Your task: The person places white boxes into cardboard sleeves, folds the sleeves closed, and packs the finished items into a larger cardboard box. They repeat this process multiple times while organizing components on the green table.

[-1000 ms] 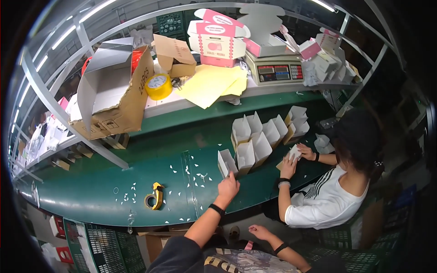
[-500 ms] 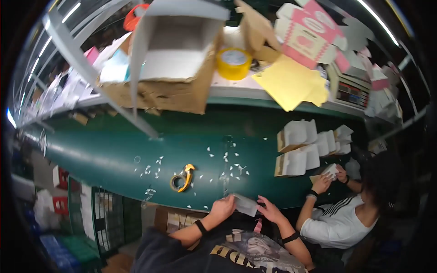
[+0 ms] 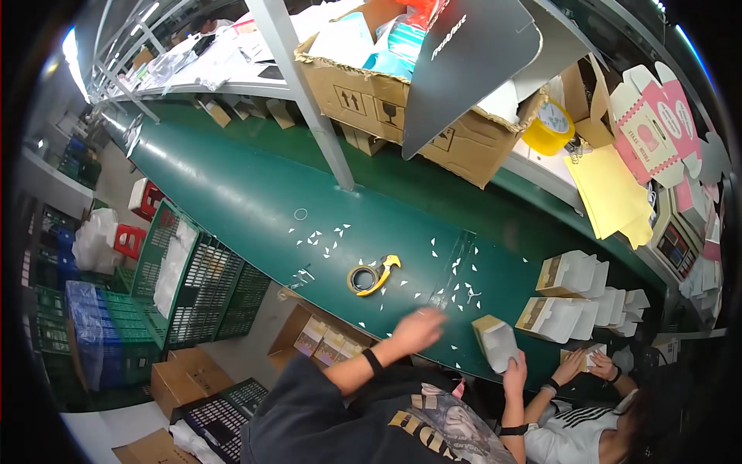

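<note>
My right hand (image 3: 514, 375) grips a small box (image 3: 495, 342), white inside and brown outside, by its near end. The box is tilted at the front edge of the green work surface (image 3: 410, 220). Smeared by motion, my left hand (image 3: 419, 330) is over the front edge, apart from the box, and its fingers cannot be made out. Beyond it lies a yellow tape dispenser (image 3: 380, 277) with a roll in it. Small white paper scraps (image 3: 464, 294) are scattered between the dispenser and the box.
Similar open boxes (image 3: 568, 317) stand grouped at right, near a co-worker's hands (image 3: 591, 362) holding a small box. A large carton (image 3: 471, 147) and yellow tape roll (image 3: 550, 127) sit on the shelf above. Below at left are green crates (image 3: 209, 271) and a carton of small boxes (image 3: 290, 329).
The view has swung left. My left hand has come off the small box and moved leftward; my right hand keeps hold of it, now further right and more upright.
</note>
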The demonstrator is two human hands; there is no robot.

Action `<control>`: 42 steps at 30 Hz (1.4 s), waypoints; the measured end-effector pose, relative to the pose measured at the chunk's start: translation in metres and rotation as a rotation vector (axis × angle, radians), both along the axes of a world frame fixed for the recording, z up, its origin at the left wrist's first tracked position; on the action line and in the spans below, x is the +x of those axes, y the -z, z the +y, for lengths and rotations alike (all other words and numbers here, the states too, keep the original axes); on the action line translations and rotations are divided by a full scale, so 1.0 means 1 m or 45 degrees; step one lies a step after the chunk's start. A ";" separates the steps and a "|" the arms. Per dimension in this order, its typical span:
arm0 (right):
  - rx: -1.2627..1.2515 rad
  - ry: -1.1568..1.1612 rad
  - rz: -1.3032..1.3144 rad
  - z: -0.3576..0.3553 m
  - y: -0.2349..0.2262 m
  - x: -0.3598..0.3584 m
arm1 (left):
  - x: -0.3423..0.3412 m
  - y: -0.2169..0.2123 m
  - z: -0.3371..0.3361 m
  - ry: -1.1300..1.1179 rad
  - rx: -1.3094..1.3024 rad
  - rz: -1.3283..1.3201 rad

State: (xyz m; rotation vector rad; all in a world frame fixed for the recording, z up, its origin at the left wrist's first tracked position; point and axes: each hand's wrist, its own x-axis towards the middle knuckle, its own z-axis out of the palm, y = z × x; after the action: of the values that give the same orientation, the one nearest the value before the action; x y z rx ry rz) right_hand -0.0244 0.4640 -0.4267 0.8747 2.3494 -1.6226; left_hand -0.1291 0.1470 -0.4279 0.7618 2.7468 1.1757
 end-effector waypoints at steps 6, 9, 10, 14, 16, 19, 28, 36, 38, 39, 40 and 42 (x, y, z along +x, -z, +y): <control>-0.353 0.515 0.061 0.026 0.030 0.002 | -0.049 0.042 -0.089 -0.689 -0.515 0.005; -0.348 0.422 0.147 0.010 0.036 -0.007 | -0.045 0.083 -0.113 -0.612 -0.771 0.039; -0.339 0.472 0.186 0.007 0.035 -0.008 | -0.046 0.094 -0.115 -0.596 -0.805 -0.031; -0.181 0.345 0.418 -0.008 0.027 -0.002 | -0.031 0.133 -0.127 -0.648 -0.891 0.054; -0.057 0.392 0.410 -0.008 0.034 0.004 | -0.042 0.131 -0.121 -0.665 -0.923 -0.044; 0.094 0.363 0.309 0.007 0.033 0.033 | -0.043 0.107 -0.106 -0.587 -0.956 -0.157; 0.407 -0.403 -0.266 0.025 0.080 0.096 | -0.054 0.078 -0.098 -0.636 -0.947 -0.307; 0.475 -0.369 -0.304 0.008 0.101 0.101 | -0.054 0.052 -0.055 -0.394 -0.718 0.139; 0.460 -0.433 -0.306 0.007 0.121 0.108 | -0.049 0.056 -0.048 -0.238 -0.763 0.002; 0.440 -0.500 -0.315 0.009 0.133 0.110 | -0.045 0.059 -0.044 -0.079 -0.805 -0.143; 0.423 -0.577 -0.316 0.012 0.140 0.103 | -0.042 0.065 -0.040 0.042 -0.882 -0.251; 0.455 -0.648 -0.378 0.012 0.143 0.102 | -0.038 0.078 -0.031 0.270 -0.976 -0.401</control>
State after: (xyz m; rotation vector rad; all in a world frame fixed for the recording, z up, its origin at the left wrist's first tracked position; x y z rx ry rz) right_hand 0.0773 0.4759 -0.5697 0.4622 2.4101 -0.8368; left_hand -0.1669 0.1162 -0.5063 0.6586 2.4556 0.1351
